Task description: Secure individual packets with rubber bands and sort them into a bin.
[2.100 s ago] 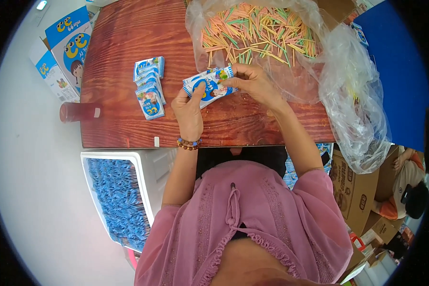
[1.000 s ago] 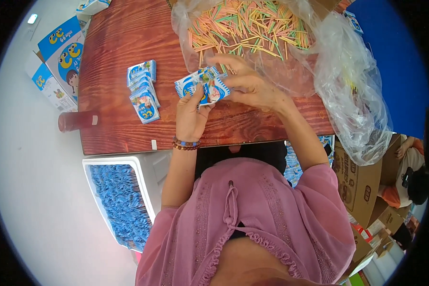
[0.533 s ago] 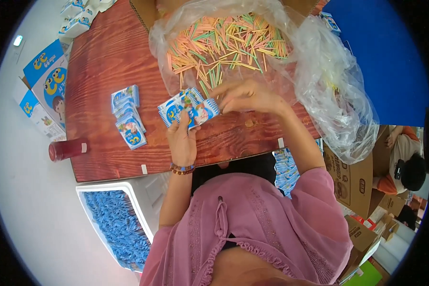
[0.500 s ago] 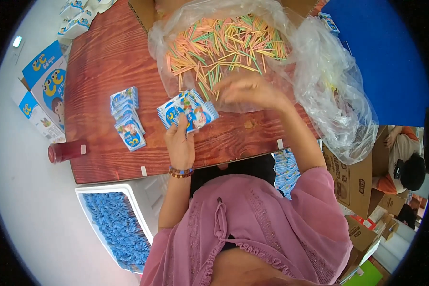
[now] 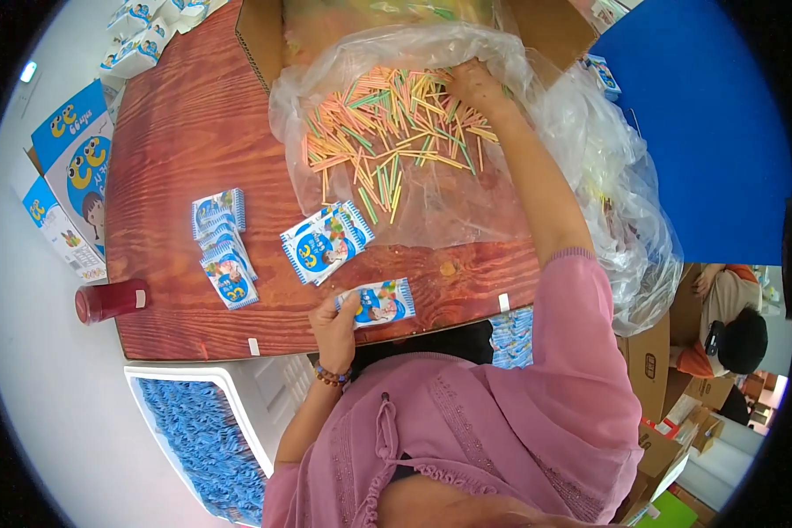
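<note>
My left hand (image 5: 333,329) is closed on a small blue and white packet (image 5: 385,304) near the table's front edge, thumb on top. Just beyond it, a short overlapping stack of similar packets (image 5: 326,245) lies on the wood. Another overlapping row of packets (image 5: 226,251) sits farther left. My right hand (image 5: 477,90) reaches to the far right of a heap of thin pink, yellow and green sticks (image 5: 387,119) on clear plastic. Its fingers are curled down among the sticks, and their tips are partly hidden.
The clear plastic bag (image 5: 625,167) spreads from an open cardboard box (image 5: 260,40) toward the right. A red cylindrical container (image 5: 113,300) stands at the table's left edge. Below is a white bin (image 5: 238,387) of blue packets. At far right, another person (image 5: 735,339) is near cartons.
My left hand has drawn back toward me with a packet, and the stack now lies on the table. My right hand has moved away from me into the far part of the heap.
</note>
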The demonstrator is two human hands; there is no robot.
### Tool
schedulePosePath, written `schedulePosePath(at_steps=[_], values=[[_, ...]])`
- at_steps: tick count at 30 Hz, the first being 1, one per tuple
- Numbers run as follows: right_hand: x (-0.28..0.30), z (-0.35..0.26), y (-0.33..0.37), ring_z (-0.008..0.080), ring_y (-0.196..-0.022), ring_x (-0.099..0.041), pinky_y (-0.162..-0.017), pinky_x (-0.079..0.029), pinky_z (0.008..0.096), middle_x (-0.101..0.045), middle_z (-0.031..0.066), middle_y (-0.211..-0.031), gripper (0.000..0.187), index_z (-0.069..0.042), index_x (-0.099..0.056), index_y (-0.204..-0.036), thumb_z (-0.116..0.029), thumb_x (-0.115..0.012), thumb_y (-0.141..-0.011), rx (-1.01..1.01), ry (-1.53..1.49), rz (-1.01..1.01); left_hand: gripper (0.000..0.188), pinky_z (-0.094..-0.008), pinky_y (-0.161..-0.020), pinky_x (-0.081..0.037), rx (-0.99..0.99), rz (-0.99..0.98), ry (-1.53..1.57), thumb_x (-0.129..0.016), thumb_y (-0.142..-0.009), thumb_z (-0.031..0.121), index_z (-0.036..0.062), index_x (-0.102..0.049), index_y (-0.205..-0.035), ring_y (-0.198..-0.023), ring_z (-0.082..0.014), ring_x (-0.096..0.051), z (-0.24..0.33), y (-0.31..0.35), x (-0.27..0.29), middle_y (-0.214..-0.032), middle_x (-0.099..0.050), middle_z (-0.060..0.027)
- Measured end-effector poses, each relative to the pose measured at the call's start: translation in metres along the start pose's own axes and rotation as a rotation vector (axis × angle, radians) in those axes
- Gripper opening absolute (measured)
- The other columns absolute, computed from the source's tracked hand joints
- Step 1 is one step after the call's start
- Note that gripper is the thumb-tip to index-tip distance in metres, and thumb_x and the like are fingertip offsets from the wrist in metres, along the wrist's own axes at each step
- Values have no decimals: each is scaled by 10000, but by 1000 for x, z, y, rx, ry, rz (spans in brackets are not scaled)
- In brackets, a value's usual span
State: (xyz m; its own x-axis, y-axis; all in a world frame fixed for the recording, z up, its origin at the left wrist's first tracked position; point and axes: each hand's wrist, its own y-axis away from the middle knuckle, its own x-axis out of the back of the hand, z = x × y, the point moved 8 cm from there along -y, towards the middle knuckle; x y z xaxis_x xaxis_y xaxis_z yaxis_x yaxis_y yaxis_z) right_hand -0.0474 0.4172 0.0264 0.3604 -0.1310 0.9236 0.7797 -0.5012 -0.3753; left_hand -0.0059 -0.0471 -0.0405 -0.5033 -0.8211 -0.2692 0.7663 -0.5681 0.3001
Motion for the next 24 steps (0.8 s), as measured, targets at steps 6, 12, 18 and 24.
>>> schedulePosePath(at_steps=[6,12,18,24], values=[[-12,-9,-2,394,-936,-608,-873,-467,433,-653,227,-905,240,3,-645,-932,-153,-624,-750,122,94,-169,109,-201,-608,-453,-1,-4,-11,-584,-908,29,-12,-667,-852,-684,-42,-566,-4,-2,3,-797,-651,-8],[-19,-16,3,372,-902,-603,-843,-459,459,-660,193,-836,170,-14,-661,-839,-125,-554,-769,268,290,-188,107,-184,-606,-428,-25,-52,-23,-586,-902,19,-7,-664,-834,-688,-23,-532,4,-2,-3,-785,-618,18],[-18,-11,9,376,-894,-591,-780,-472,458,-636,228,-913,194,0,-627,-937,-68,-502,-805,289,153,112,110,-181,-608,-432,-20,-30,-36,-589,-907,36,-7,-668,-843,-692,-19,-533,6,-1,-4,-790,-622,19],[-43,22,-3,396,-904,-589,-804,-471,455,-622,245,-962,218,-8,-602,-1026,-63,-516,-833,171,-64,-45,106,-188,-611,-457,-6,-41,-47,-598,-904,46,-15,-673,-862,-688,-26,-557,3,-2,-6,-805,-646,5]])
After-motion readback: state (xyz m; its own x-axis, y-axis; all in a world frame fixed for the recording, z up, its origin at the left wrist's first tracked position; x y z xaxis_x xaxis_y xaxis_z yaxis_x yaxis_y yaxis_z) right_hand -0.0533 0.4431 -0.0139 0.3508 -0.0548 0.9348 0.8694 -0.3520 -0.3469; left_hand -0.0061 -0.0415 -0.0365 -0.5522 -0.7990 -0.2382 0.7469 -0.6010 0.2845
